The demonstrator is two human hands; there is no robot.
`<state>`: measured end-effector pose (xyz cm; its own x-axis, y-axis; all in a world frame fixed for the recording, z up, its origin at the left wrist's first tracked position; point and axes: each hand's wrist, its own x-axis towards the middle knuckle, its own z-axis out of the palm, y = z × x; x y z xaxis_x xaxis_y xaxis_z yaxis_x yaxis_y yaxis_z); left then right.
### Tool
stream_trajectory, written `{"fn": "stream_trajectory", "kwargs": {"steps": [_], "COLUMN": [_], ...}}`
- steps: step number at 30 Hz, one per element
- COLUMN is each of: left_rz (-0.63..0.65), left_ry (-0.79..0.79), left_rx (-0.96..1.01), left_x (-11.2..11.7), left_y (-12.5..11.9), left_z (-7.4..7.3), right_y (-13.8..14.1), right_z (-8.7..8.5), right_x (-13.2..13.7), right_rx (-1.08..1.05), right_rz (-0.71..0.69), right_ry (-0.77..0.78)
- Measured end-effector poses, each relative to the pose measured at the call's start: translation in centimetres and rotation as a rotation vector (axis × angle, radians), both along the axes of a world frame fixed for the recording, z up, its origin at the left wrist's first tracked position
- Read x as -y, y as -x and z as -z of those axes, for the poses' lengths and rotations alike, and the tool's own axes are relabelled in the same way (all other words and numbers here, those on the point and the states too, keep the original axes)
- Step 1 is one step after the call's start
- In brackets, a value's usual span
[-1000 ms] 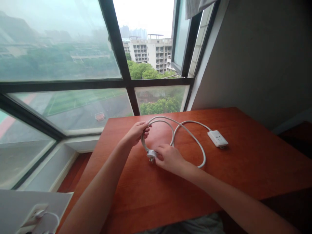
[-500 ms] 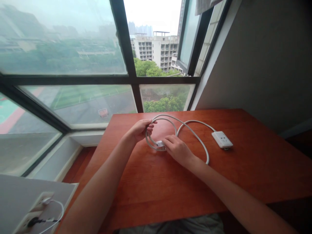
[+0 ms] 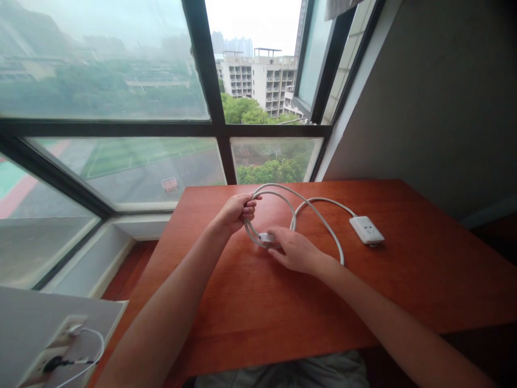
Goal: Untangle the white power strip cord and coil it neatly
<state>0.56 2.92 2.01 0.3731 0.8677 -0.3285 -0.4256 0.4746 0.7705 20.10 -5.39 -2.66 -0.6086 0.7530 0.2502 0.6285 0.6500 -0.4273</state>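
Observation:
A white extension cord (image 3: 278, 186) lies in loops over the middle of the wooden table. My left hand (image 3: 239, 211) is closed around the loops at their left side, fingers curled over the cord. The white plug (image 3: 266, 237) sits at the lower part of the loops. My right hand (image 3: 293, 249) has its fingertips on the plug's right end, with the thumb lower down; its pins are hidden. At the cord's other end, the white socket box (image 3: 367, 230) rests on the table to the right, its outlet holes facing up.
The reddish-brown table (image 3: 258, 323) reaches to the window frame (image 3: 224, 129) in front. A grey wall (image 3: 428, 108) rises at the right. At lower left, a wall outlet (image 3: 40, 366) holds a black plug (image 3: 54, 364) and a white charger with its cable.
My left hand has curled more tightly around the loops. My right thumb now shows below the plug, apart from the fingers. The socket box stays in place; the view has shifted slightly.

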Motion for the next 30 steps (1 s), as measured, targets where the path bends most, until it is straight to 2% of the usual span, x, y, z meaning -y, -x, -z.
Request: {"fn": "stream_trajectory", "kwargs": {"steps": [8,12,15,17,19,20,22,25,30], "left_rz": [0.026,0.037,0.048,0.062,0.081,0.093,0.12,0.11,-0.101], "left_ry": [-0.003,-0.089,-0.193,-0.249,-0.284,-0.296,-0.308,-0.316,-0.303], "left_rx": [-0.02,-0.1,-0.175,-0.216,-0.236,-0.236,-0.215,-0.143,0.055], "left_x": [-0.1,0.5,1.0,1.3,1.6,1.7,2.0,2.2,1.9], "left_y": [0.2,0.2,0.1,0.2,0.2,0.3,0.3,0.5,0.7], "left_z": [0.2,-0.1,-0.7,-1.2,-1.7,-2.0,-2.7,-3.6,-4.3], "right_y": [0.3,-0.1,-1.1,-2.3,-3.6,-4.3,-5.6,-6.9,-7.6], "right_z": [0.8,0.1,-0.9,-2.0,-3.4,-4.1,-5.4,-6.3,-5.3], "right_x": [0.4,0.5,0.1,-0.6,-1.8,-2.5,-4.2,-6.3,-6.6], "right_rx": [0.035,0.029,-0.017,-0.13,-0.28,-0.343,-0.437,-0.553,-0.712], "right_rz": [0.015,-0.06,-0.106,-0.019,0.157,0.233,0.293,0.259,0.073], "right_ry": [0.013,0.003,-0.058,-0.146,-0.223,-0.234,-0.208,-0.009,0.643]}}
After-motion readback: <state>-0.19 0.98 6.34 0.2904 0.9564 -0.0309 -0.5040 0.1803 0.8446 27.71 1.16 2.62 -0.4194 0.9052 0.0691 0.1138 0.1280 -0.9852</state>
